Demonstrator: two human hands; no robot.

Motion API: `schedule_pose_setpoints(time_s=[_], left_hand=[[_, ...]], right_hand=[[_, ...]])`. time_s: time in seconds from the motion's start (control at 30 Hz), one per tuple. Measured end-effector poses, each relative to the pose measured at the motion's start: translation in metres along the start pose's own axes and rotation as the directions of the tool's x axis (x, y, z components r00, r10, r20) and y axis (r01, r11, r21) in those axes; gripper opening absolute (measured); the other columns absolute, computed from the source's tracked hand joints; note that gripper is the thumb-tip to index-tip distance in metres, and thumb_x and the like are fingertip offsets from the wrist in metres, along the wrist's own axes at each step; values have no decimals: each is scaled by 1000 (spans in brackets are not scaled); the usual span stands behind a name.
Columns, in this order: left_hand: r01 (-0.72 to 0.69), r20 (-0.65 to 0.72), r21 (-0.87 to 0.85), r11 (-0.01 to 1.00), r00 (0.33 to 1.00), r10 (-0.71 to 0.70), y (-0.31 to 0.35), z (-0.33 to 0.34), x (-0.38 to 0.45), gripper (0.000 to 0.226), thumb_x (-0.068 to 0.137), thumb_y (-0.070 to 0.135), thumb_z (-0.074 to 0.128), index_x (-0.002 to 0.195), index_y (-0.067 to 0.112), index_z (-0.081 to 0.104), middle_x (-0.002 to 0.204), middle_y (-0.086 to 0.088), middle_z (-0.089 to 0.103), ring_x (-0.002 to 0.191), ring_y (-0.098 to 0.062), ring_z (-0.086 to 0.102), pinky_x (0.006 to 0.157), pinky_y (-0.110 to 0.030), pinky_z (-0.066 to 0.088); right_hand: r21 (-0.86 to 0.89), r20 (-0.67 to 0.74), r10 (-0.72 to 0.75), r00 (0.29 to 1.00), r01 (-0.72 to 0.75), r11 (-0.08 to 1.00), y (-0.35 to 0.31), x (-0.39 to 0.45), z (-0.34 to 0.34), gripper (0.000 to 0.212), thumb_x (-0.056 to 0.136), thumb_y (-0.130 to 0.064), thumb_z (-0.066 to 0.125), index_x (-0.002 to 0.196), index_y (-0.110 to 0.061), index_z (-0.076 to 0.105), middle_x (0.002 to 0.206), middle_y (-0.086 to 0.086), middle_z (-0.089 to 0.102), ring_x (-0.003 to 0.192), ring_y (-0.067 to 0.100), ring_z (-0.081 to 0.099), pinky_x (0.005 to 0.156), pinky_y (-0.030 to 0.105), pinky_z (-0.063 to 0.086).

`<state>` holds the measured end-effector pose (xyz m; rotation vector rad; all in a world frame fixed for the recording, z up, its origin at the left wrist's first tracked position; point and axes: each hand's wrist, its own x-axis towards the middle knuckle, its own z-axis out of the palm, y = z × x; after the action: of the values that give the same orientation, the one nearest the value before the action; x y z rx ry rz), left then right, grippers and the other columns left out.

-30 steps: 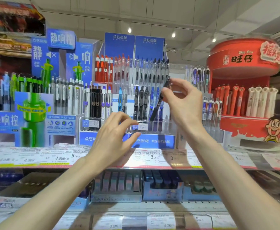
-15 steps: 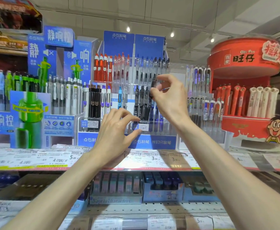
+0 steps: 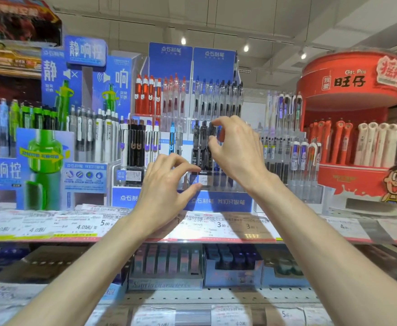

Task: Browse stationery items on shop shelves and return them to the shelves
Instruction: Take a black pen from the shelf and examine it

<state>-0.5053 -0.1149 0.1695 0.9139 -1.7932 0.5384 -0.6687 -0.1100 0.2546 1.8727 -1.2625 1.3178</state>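
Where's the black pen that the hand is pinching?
In the head view, the black pen stands upright in the middle of the blue pen display, beside other black pens, its top pinched by the right hand.

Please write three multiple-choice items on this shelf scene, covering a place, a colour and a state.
1. Where is the round red display?
A. Far left
B. Right of the blue pen rack
C. Bottom shelf

2. What colour is the pen at the right hand?
A. Black
B. Green
C. White

3. What is the left hand doing?
A. Gripping a notebook
B. Hovering open, holding nothing
C. Resting flat on a box

Answers: 1 B, it stands right of the blue pen rack; 2 A, dark barrel at the fingers; 3 B, fingers curled, nothing between them.
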Motion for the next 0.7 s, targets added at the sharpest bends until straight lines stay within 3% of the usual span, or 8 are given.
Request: schedule_pose_setpoints(time_s=[0.13, 0.27, 0.7], left_hand=[[-4, -2, 4, 1000, 1000, 4, 0, 0, 0, 32, 84, 39, 72, 113, 26, 67, 103, 7, 55, 101, -16, 48, 91, -38, 41], [-2, 0, 4, 1000, 1000, 2, 0, 0, 0, 32, 84, 39, 72, 113, 26, 68, 104, 7, 55, 101, -16, 48, 91, -37, 40], [-6, -1, 34, 999, 1000, 6, 2, -1, 0, 32, 84, 38, 72, 113, 25, 68, 104, 7, 57, 101, -16, 48, 91, -36, 40]], right_hand=[[-106, -33, -121, 992, 116, 987, 2, -2, 0, 28, 94, -23, 61, 120, -12, 58, 116, 6, 52, 77, 25, 60, 62, 36, 48], [-178, -27, -218, 976, 210, 961, 2, -3, 3, 18, 94, -20, 62, 105, -6, 63, 110, 6, 53, 70, 26, 61, 57, 44, 54], [-95, -4, -249, 968, 248, 964, 9, -2, -2, 29, 94, -26, 63, 117, -8, 63, 115, 1, 56, 72, 24, 63, 62, 42, 55]])
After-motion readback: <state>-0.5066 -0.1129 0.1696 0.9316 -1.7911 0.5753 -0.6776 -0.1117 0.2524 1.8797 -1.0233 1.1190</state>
